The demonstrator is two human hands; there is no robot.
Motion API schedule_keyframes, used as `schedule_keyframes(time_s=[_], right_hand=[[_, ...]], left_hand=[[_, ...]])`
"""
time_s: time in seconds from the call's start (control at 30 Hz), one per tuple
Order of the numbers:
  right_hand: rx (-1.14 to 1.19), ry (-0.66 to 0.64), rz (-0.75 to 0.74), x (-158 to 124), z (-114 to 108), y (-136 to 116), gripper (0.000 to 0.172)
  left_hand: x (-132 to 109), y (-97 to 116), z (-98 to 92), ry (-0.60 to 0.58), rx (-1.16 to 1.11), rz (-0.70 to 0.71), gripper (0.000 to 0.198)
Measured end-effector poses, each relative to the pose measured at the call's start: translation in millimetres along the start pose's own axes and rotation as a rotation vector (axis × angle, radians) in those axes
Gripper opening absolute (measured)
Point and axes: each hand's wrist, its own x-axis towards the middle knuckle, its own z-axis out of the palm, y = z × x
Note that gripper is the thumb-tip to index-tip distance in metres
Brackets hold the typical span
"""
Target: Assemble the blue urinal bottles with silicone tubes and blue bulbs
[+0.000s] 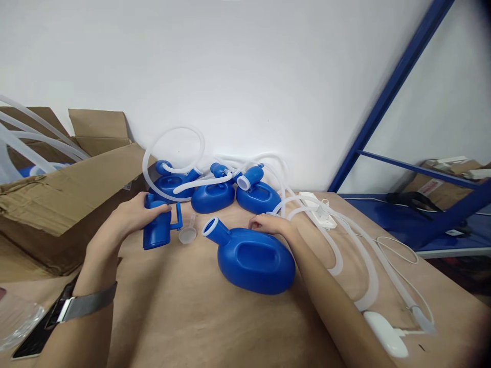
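My left hand is closed round the top of a small blue cylindrical plastic piece with a side handle, held above the table. Just right of it lies a small clear round cap with a tab. A large blue urinal bottle rests on the table, its open white-rimmed neck pointing up and left. My right hand is at the bottle's far side with curled fingers. The bottle partly hides that hand, and what its fingers hold, if anything, cannot be made out.
Several blue bottles with white tubes stand against the wall. An open cardboard box with tubes is at left, near a dark phone. Tubes, a power strip and a white device lie at right.
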Motion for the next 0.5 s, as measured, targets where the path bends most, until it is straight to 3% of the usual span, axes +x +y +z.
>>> schedule_keyframes(time_s=[0.1,0.3,0.37,0.5], right_hand=[[-0.005,-0.02,-0.005,-6.0,-3.2,3.3,0.035],[-0.005,0.061,-0.01,-2.6,-4.4,2.1,0.024],[0.036,0.137,-0.054,-5.9,-11.6,-1.9,0.02],[0.204,0.395,-0.153,-26.8,-31.6,-16.3,0.034]], left_hand=[[-17.3,14.5,-14.2,0.009,0.002,0.004,0.08],[-36.2,32.9,-20.1,0.093,-0.452,0.093,0.074],[-38.1,35.7,-19.0,0.088,-0.55,0.113,0.071],[-38.6,41.5,-14.9,0.087,-0.74,0.127,0.071]])
